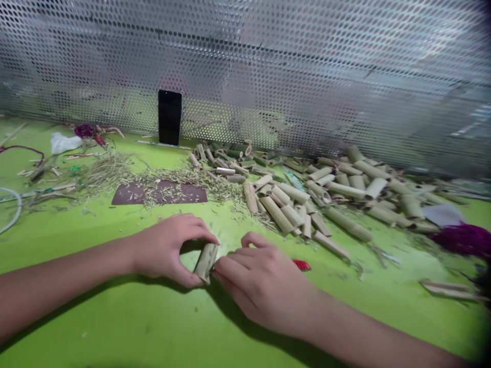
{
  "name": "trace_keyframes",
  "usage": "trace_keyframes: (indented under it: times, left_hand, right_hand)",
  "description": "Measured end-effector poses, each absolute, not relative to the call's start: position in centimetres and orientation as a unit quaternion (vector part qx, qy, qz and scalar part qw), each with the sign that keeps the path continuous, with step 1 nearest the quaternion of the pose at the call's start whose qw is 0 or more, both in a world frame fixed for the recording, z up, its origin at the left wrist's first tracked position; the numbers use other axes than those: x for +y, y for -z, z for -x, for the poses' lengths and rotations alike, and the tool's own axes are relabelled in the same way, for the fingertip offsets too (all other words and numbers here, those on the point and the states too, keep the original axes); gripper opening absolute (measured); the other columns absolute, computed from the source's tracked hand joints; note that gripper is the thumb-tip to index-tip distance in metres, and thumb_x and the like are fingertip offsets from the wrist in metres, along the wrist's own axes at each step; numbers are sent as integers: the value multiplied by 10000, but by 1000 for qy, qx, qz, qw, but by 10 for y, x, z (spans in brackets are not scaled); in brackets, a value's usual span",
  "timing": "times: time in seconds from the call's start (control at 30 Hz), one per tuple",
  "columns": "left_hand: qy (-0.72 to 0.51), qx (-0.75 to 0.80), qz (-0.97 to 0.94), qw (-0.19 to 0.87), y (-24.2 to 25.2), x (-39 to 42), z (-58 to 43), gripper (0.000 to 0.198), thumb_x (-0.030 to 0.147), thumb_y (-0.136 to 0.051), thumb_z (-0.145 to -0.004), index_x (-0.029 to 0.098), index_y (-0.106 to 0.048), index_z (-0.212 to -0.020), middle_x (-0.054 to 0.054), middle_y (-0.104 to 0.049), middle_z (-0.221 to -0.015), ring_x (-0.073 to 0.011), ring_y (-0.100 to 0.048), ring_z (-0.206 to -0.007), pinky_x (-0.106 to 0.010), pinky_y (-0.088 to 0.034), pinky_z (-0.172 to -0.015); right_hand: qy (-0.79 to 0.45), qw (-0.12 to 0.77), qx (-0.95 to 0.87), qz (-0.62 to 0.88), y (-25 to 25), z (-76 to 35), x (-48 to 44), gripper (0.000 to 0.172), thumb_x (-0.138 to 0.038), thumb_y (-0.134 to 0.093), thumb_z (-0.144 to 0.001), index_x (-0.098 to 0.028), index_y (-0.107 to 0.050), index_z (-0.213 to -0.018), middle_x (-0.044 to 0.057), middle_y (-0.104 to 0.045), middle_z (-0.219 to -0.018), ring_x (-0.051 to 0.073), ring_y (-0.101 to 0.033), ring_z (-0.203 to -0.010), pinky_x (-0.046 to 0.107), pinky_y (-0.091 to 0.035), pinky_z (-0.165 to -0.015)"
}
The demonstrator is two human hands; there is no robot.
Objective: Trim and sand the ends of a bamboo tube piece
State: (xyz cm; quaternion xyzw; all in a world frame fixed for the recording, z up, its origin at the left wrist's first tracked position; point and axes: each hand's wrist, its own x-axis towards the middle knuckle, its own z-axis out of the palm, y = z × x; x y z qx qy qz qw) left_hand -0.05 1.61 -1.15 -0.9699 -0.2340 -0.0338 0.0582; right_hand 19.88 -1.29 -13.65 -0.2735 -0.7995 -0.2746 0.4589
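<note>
A short piece of split bamboo [206, 262] is gripped by my left hand [169, 253], its ends between the thumb and the fingers. My right hand [264, 283] is closed, with its fingertips against or very near the right edge of that piece. What the right fingers pinch is hidden. Just beyond the right hand, a ridged red end [302, 265] shows, perhaps a handle. I cannot tell whether it lies on the table or is in the hand.
A big pile of cut bamboo pieces [291, 193] lies at right on the green table [126, 327]. Shavings cover a brown sheet [128, 194]. A phone [170, 118] leans against the perforated metal panel [245, 66]. Purple fibre [462, 239] sits far right, white tissue [64, 142] left.
</note>
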Motion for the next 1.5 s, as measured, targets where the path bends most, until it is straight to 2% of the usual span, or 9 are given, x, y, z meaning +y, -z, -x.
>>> trace_keyframes:
  times: [0.1,0.17,0.33,0.5,0.63,0.8,1.03,1.2,1.5]
  left_hand:
    - [48,-249,966,38,12,15,1,624,297,-849,-661,208,-643,-1244,-68,-666,-1183,-287,-600,-1074,-425,-484,-966]
    - [63,-269,961,14,12,14,1,631,305,-846,-654,199,-624,-1235,-76,-660,-1177,-278,-608,-1037,-410,-506,-920]
    - [75,-293,953,-21,13,12,-1,477,306,-842,-636,194,-652,-1059,-43,-643,-975,-223,-586,-844,-343,-504,-746]
    - [75,-308,948,-18,13,13,0,455,321,-849,-634,190,-652,-1022,-44,-620,-969,-213,-552,-826,-318,-461,-697]
    - [71,-311,947,-24,13,14,1,447,347,-854,-642,187,-642,-1002,-37,-600,-961,-204,-534,-815,-313,-450,-694]
    - [78,-299,951,-19,13,14,0,426,312,-855,-629,192,-630,-971,-23,-585,-939,-200,-519,-815,-303,-423,-693]
    - [89,-286,954,-12,14,15,0,413,304,-852,-629,190,-611,-945,-8,-564,-904,-175,-494,-769,-286,-396,-665]
    - [80,-295,952,-9,14,13,0,403,306,-845,-640,190,-616,-950,-11,-570,-904,-180,-493,-770,-290,-398,-661]
    - [68,-306,950,2,15,13,0,391,312,-831,-644,193,-611,-946,-17,-577,-920,-195,-502,-794,-303,-404,-680]
  right_hand:
    - [274,455,-803,270,137,-198,-16,231,-170,-466,-990,-205,-539,-774,-49,-596,-611,119,-424,-518,319,-276,-695]
    - [270,451,-805,274,136,-198,-17,216,-167,-470,-981,-207,-540,-780,-46,-599,-622,122,-431,-526,321,-282,-697]
    - [292,451,-783,315,134,-201,-12,211,-130,-485,-972,-199,-565,-790,-50,-609,-617,116,-423,-500,313,-303,-704]
    - [310,457,-770,320,134,-203,-8,226,-87,-498,-954,-202,-567,-772,-64,-591,-582,107,-421,-477,292,-322,-715]
    - [310,465,-758,336,132,-207,-4,248,-56,-488,-954,-192,-577,-766,-65,-595,-580,99,-435,-466,291,-332,-734]
    - [320,454,-772,311,132,-209,-2,218,-121,-516,-967,-194,-577,-772,-55,-608,-596,111,-439,-487,301,-307,-702]
    - [331,459,-762,314,133,-206,-4,218,-126,-513,-959,-193,-573,-760,-55,-594,-574,107,-426,-476,307,-291,-697]
    - [323,459,-754,342,132,-207,0,209,-99,-535,-955,-190,-598,-777,-69,-600,-574,97,-440,-468,301,-320,-743]
    - [330,449,-758,340,132,-209,2,211,-117,-533,-967,-191,-604,-783,-65,-608,-578,99,-444,-462,298,-332,-721]
